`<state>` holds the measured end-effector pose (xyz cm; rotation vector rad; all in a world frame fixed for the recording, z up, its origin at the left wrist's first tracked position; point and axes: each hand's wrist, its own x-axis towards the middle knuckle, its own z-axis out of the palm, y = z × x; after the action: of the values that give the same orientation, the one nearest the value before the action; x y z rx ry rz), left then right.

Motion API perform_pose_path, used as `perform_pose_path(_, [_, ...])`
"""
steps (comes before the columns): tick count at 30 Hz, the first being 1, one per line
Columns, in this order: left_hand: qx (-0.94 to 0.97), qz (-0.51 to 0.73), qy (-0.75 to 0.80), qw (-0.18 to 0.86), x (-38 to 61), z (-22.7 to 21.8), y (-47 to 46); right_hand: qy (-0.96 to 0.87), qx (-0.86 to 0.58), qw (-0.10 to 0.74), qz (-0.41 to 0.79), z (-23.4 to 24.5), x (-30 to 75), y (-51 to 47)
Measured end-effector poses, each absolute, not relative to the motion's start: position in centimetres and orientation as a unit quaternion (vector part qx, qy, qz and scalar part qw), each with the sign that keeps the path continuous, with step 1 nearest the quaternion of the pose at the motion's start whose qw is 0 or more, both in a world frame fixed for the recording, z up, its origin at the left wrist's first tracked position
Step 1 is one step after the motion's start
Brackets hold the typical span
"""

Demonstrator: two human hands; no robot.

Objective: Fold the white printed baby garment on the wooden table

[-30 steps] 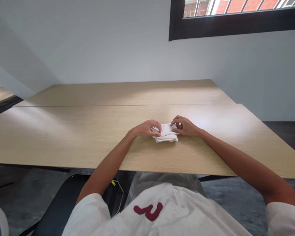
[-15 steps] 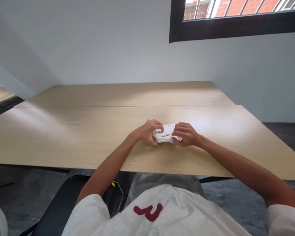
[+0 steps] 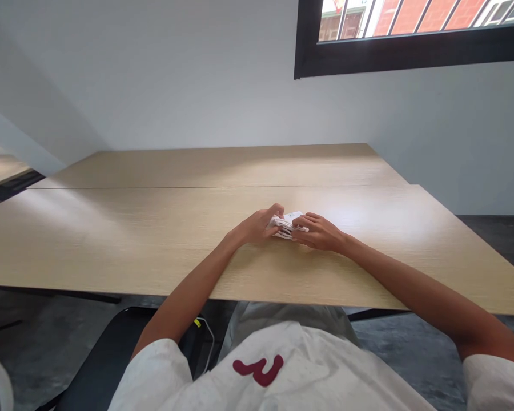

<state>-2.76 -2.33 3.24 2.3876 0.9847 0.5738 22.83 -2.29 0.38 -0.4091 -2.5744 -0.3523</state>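
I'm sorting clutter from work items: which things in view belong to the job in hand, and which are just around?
In the job:
- folded white bundle
- left hand and right hand, both holding it
- table beneath

Just around:
- black chair
- window frame

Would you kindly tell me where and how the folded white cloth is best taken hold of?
I'd pinch the folded cloth at its two ends, coming from left and right, where the left hand and right hand are. It is wider than deep, and its layers show along the edge facing the person, so squeezing both ends should probably keep them together.
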Motion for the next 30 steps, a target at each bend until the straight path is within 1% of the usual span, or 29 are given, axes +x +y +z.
perform_pose_path(5, [0.914, 0.208, 0.302, 0.173, -2.4, 2.4, -2.0, -0.930, -0.230, 0.281, -0.048, -0.5, 23.2, -1.7])
perform_pose_path(10, [0.933, 0.232, 0.274, 0.011, -1.0, 1.3, -2.4, -0.900, -0.301, 0.304, 0.089, -0.9, 23.5, -1.3])
perform_pose_path(13, [0.927, 0.219, 0.302, -0.044, -0.1, 0.9, -3.0, -0.878, -0.309, 0.329, 0.160, -0.9, 23.3, -1.2])
perform_pose_path(18, [0.910, 0.217, 0.340, -0.096, 0.3, 0.2, -3.1, -0.817, -0.381, 0.356, 0.246, -0.5, 22.4, -1.5])
perform_pose_path(20, [0.906, 0.228, 0.339, -0.114, 0.3, 0.1, -3.2, -0.780, -0.400, 0.354, 0.324, -0.1, 22.1, -1.8])
perform_pose_path(23, [0.908, 0.233, 0.325, -0.124, 0.5, 0.2, -3.7, -0.727, -0.387, 0.354, 0.444, 0.5, 21.7, -2.5])
perform_pose_path(25, [0.911, 0.232, 0.320, -0.121, 0.8, 0.5, -4.2, -0.697, -0.383, 0.357, 0.490, 0.7, 21.6, -2.9])
perform_pose_path(28, [0.905, 0.237, 0.337, -0.101, 1.0, 1.3, -4.5, -0.686, -0.397, 0.349, 0.501, 0.7, 21.4, -3.0])
perform_pose_path(29, [0.901, 0.242, 0.350, -0.090, 0.9, 1.6, -4.4, -0.704, -0.404, 0.347, 0.470, 0.6, 21.4, -2.9])
perform_pose_path(30, [0.895, 0.247, 0.363, -0.077, 0.6, 2.0, -4.2, -0.734, -0.409, 0.348, 0.415, 0.7, 21.6, -2.7])
